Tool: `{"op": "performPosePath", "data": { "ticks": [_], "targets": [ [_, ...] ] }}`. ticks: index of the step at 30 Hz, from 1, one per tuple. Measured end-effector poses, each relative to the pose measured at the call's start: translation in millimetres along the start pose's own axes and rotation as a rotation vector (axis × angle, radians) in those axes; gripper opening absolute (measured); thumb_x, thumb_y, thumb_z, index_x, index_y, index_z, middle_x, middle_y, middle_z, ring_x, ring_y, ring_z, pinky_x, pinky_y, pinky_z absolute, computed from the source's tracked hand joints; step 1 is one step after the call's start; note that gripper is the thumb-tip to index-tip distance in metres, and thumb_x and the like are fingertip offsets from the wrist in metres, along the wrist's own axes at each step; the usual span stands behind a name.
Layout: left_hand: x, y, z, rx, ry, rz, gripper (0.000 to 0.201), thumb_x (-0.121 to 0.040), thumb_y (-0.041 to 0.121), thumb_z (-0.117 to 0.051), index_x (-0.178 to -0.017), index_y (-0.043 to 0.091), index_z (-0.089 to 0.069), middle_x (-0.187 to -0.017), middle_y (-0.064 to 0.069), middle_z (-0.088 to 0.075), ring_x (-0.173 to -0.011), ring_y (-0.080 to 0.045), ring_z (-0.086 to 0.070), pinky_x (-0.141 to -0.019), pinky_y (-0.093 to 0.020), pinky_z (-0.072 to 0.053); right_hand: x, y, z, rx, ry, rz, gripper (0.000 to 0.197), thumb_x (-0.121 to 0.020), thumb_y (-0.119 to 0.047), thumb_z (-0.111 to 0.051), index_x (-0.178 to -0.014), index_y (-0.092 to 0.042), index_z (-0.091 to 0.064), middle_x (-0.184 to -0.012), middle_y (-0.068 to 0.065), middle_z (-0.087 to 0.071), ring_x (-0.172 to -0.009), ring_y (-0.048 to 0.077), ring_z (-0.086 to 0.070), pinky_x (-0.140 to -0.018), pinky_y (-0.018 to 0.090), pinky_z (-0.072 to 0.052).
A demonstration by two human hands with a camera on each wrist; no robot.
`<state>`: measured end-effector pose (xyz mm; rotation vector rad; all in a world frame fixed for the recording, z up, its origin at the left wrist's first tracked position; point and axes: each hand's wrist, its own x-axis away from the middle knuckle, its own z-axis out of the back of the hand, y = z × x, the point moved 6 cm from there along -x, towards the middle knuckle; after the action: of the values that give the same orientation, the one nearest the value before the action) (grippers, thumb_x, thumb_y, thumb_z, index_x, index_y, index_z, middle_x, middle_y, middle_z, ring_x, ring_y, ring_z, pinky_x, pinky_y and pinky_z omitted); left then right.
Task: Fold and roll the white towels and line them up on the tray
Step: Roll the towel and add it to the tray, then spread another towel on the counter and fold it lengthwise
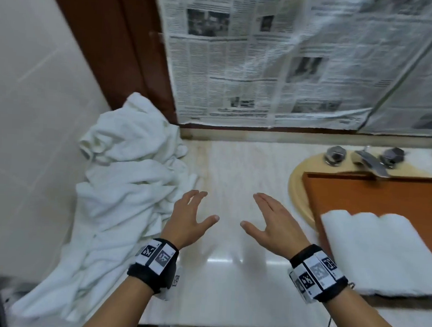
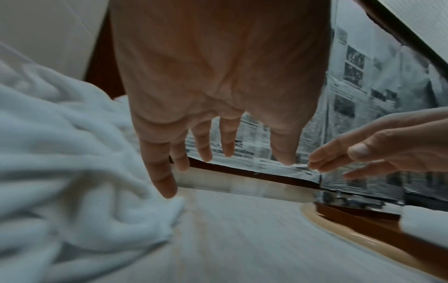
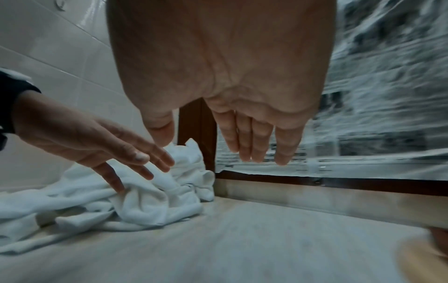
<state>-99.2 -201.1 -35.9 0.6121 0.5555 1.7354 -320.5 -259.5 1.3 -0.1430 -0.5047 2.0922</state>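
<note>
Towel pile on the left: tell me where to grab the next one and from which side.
Pinch the loose fold at the towel pile's right edge with the left hand, coming from the bare counter side. That fold sticks out nearest the fingers; the rest is tangled.

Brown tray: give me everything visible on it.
The brown tray is a flat rectangle with a low raised rim, looks like plastic or wood. It sits level across the beige sink basin, just below the faucet. Three rolled white towels lie side by side at its near end; the far half is bare. Neither hand touches it.
</note>
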Motion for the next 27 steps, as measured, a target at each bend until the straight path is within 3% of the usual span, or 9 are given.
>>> {"op": "performPosePath", "data": {
  "ticks": [4,9,13,15,18,19,21,24,27],
  "targets": [
    [1,-54,54,-0.063,0.109,0.072,0.072,-0.084,0.059,-0.063,-0.146,0.028,-0.041,-0.153,0.0,-0.032,-0.142,-0.026,-0.029,-0.114,-0.042,-0.031,-40,-62,-25,0.0,-0.058,0.11,0.079,-0.093,-0.06,-0.049,-0.155,-0.018,-0.024,-0.161,-0.003,-0.024,-0.147,0.012,-0.021,-0.117,0.026,-0.019],
    [-5,-94,112,-0.166,0.262,0.089,0.072,-0.08,0.044,-0.075,-0.141,0.022,-0.046,-0.146,-0.003,-0.04,-0.135,-0.029,-0.036,-0.109,-0.045,-0.036,-94,-117,-55,-0.014,-0.115,0.233,0.074,-0.094,-0.052,-0.054,-0.152,-0.013,-0.03,-0.157,0.004,-0.032,-0.142,0.018,-0.032,-0.113,0.028,-0.028],
    [-11,-122,132,-0.382,0.191,0.231,0.088,-0.071,0.055,-0.078,-0.146,0.034,-0.036,-0.152,0.005,-0.03,-0.135,-0.028,-0.031,-0.104,-0.05,-0.035,-140,-143,-89,-0.015,-0.209,0.259,0.069,-0.094,-0.045,-0.056,-0.151,-0.013,-0.031,-0.154,0.006,-0.034,-0.138,0.023,-0.036,-0.109,0.038,-0.037],
    [-10,-128,130,-0.454,0.158,0.257,0.09,-0.071,0.053,-0.078,-0.147,0.04,-0.031,-0.153,0.006,-0.025,-0.135,-0.027,-0.03,-0.101,-0.049,-0.032,-157,-148,-109,-0.013,-0.282,0.232,0.065,-0.095,-0.041,-0.056,-0.15,-0.015,-0.032,-0.151,0.005,-0.037,-0.135,0.025,-0.038,-0.105,0.04,-0.04],
    [-5,-131,128,-0.464,0.239,0.207,0.083,-0.07,0.043,-0.079,-0.141,0.042,-0.036,-0.148,0.006,-0.028,-0.129,-0.027,-0.035,-0.097,-0.047,-0.033,-173,-147,-132,-0.054,-0.33,0.153,0.044,-0.095,-0.031,-0.055,-0.136,-0.017,-0.05,-0.129,0.009,-0.051,-0.122,0.03,-0.046,-0.095,0.039,-0.043],
    [-2,-130,128,-0.45,0.283,0.175,0.079,-0.07,0.04,-0.079,-0.138,0.042,-0.039,-0.146,0.007,-0.03,-0.127,-0.027,-0.036,-0.097,-0.046,-0.032,-177,-145,-134,-0.071,-0.305,0.137,0.031,-0.094,-0.028,-0.055,-0.123,-0.015,-0.057,-0.115,0.01,-0.055,-0.114,0.031,-0.05,-0.087,0.037,-0.043],
    [3,-124,128,-0.443,0.322,0.114,0.077,-0.067,0.042,-0.079,-0.134,0.045,-0.042,-0.146,0.008,-0.03,-0.127,-0.024,-0.034,-0.097,-0.046,-0.031,-177,-141,-128,-0.119,-0.247,0.128,0.012,-0.094,-0.027,-0.056,-0.097,-0.015,-0.056,-0.093,0.007,-0.054,-0.094,0.029,-0.053,-0.073,0.035,-0.04],
    [5,-113,121,-0.5,0.288,0.055,0.075,-0.061,0.059,-0.077,-0.127,0.046,-0.045,-0.147,0.01,-0.032,-0.127,-0.022,-0.032,-0.094,-0.045,-0.028,-164,-142,-95,-0.304,-0.163,0.195,0.023,-0.095,-0.029,-0.06,-0.084,-0.015,-0.045,-0.071,0.001,-0.051,-0.064,0.016,-0.046,-0.059,0.027,-0.035],
    [3,-107,123,-0.484,0.352,0.057,0.057,-0.068,0.048,-0.074,-0.119,0.041,-0.051,-0.135,0.011,-0.044,-0.119,-0.023,-0.043,-0.091,-0.045,-0.028,-148,-137,-48,-0.371,-0.074,0.245,0.024,-0.093,-0.024,-0.063,-0.08,-0.014,-0.045,-0.065,-0.001,-0.049,-0.056,0.008,-0.037,-0.054,0.02,-0.031]
  ]
}}
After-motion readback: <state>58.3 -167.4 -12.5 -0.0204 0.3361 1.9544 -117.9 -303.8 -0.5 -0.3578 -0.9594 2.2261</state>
